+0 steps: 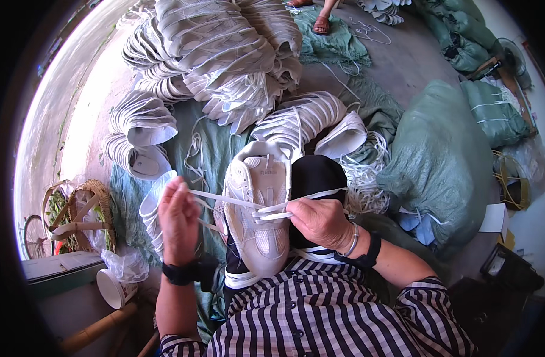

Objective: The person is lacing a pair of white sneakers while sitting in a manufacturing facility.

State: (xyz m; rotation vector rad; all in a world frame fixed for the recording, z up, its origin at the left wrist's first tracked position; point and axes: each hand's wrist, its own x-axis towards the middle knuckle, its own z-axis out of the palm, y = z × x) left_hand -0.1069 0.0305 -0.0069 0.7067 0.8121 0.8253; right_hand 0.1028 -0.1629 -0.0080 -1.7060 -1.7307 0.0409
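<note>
A white-grey shoe upper (271, 241) rests on my lap, its opening pointing away from me and its toe close to my body. A flat white shoelace (225, 198) runs through its lower eyelets and stretches out to both sides. My left hand (178, 217), left of the shoe, pinches one length of the lace between thumb and fingers. Just right of the shoe, my right hand (323, 223) is closed on the lace near the eyelets. The upper eyelets along the left edge show no lace through them.
Stacked shoe uppers (219, 47) form a big pile ahead. Loose white laces (367, 178) lie in a heap at right, beside a bulging green sack (442, 157). A woven basket (82, 214) and a paper cup (113, 288) are at left. Another person's foot (322, 25) shows at the top.
</note>
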